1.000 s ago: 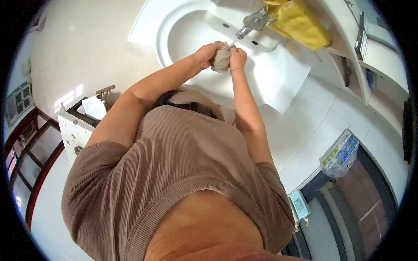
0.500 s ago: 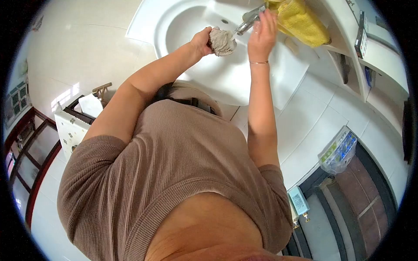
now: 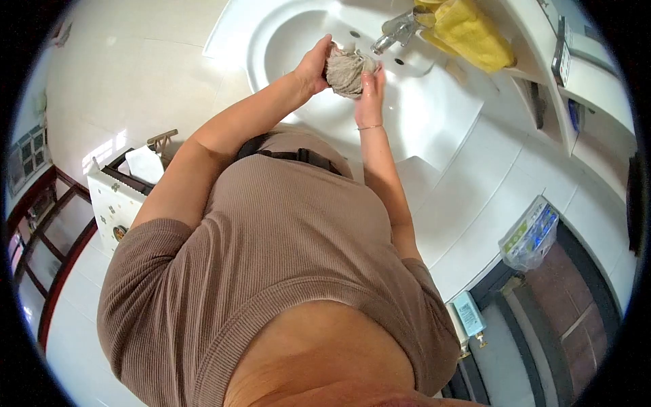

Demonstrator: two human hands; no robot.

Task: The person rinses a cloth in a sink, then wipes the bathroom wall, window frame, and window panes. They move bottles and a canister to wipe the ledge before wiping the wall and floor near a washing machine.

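A bunched, wet-looking grey-beige cloth (image 3: 348, 74) is held above the white washbasin (image 3: 274, 51). My left hand (image 3: 314, 66) grips its left side. On its right side, my right hand (image 3: 370, 96) is closed against it, thumb upward; a thin bracelet circles that wrist. Some fingers of both hands are hidden behind the cloth. Just beyond my right hand is the chrome tap (image 3: 397, 34), which neither hand touches. I cannot make out a stream of water from it.
A yellow towel (image 3: 472, 35) hangs beside the tap, near the curved white shelf unit (image 3: 597, 102). To the left stands a white patterned cabinet (image 3: 112, 203). A plastic packet (image 3: 530, 234) and a pale blue box (image 3: 468, 311) are at the lower right.
My right hand has come away from the tap, moving down and left onto the cloth. The cloth, in my left hand throughout, is now held by both hands.
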